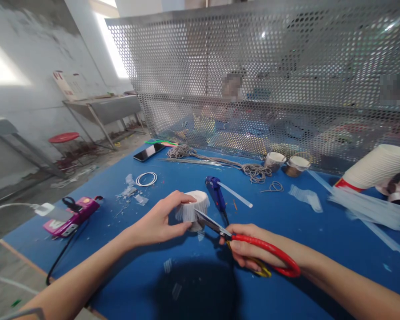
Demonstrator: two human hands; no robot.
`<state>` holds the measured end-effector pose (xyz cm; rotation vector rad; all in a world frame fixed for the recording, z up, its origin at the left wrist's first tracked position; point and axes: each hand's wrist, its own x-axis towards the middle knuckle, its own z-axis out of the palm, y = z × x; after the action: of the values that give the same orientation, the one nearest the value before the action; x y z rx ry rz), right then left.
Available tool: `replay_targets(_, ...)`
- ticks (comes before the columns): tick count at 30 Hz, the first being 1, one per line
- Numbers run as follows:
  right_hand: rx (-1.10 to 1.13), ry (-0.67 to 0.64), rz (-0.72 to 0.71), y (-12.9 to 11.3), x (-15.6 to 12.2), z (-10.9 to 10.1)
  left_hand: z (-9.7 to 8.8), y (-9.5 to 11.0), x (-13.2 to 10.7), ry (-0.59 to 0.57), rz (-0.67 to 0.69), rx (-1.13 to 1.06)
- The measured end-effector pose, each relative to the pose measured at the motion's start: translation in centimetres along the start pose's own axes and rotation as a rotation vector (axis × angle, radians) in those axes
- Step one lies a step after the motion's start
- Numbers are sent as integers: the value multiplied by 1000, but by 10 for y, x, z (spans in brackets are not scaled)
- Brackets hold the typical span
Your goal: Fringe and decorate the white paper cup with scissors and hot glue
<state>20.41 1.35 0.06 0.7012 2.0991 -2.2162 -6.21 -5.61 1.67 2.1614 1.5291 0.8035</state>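
Observation:
My left hand (160, 220) grips a white paper cup (195, 206) lying on its side, its rim cut into a fringe of thin strips. My right hand (250, 249) holds scissors (253, 242) with red and yellow handles. The blades point left and meet the cup's fringed edge. Both hands hover just above the blue table top (286, 231). A blue glue gun (216, 190) with a clear glue stick lies just behind the cup.
A phone (149, 152), white ring (146, 179), coiled grey cord (253, 171), two small cups (286, 162), a stack of paper cups (376, 166) and clear strips (370, 209) lie around. A pink device (71, 215) with a black cable sits at left. A perforated metal screen (270, 80) stands behind, people beyond it.

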Motion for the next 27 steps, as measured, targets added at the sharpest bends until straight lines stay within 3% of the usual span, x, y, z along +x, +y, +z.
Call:
replay_targets(7,-89,9,93,-6,-7,0,1,-3,-2,49,112,97)
replay_targets(13,-76,46,37,0,-4,3,7,-4,0,75,171,143)
replay_targets(27,-295,-13,107,-16,-5,-12,2,-3,1,-99,327,100)
